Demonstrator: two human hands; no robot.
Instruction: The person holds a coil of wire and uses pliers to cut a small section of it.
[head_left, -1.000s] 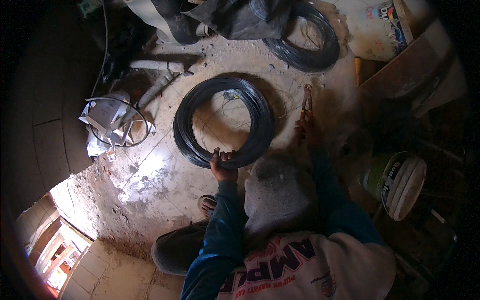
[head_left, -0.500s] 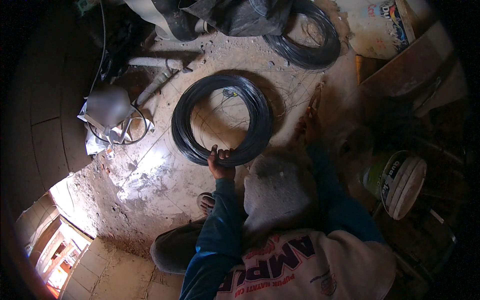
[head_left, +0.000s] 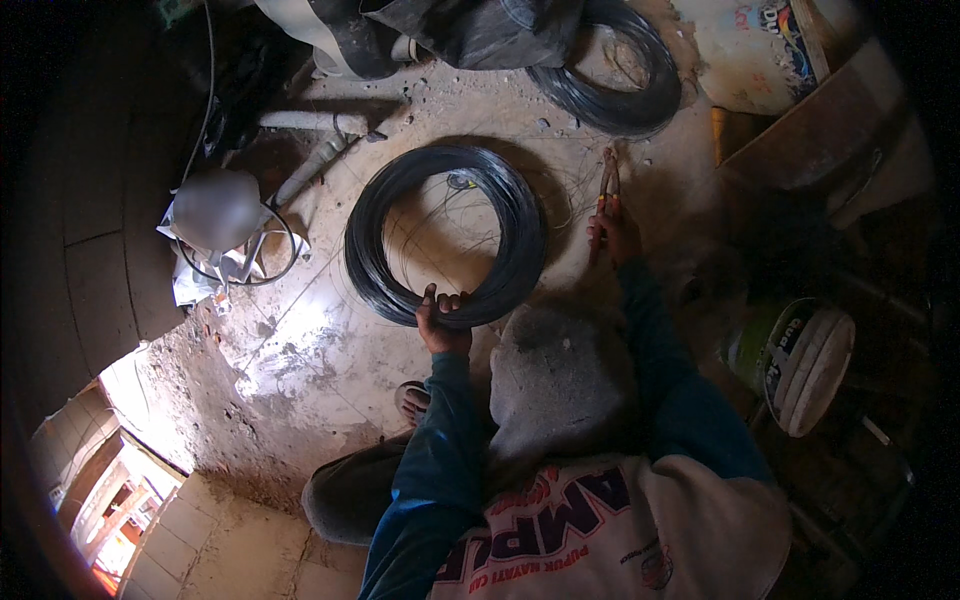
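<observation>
A thick coil of dark wire (head_left: 367, 245) is held up above the floor, its shadow falling to the right. My left hand (head_left: 441, 318) grips the coil's near edge, fingers wrapped over the strands. To the right of the coil, my right hand (head_left: 615, 235) is closed round the handles of a pair of pincers (head_left: 609, 180). The pincers point away from me, their jaws close to the floor. Loose thin strands hang inside the coil, where a small yellow-green bit (head_left: 460, 182) shows.
A second wire coil (head_left: 655, 100) lies at the far side. Paint buckets stand at the far right (head_left: 740, 60) and near right (head_left: 810, 370). Pipes (head_left: 315, 165) and a blurred round object with white wrapping (head_left: 190, 285) lie to the left. A dusty floor (head_left: 300, 370) spreads between.
My right hand has moved slightly left with the pincers, which now stand more in the light. The coil in my left hand has barely shifted.
</observation>
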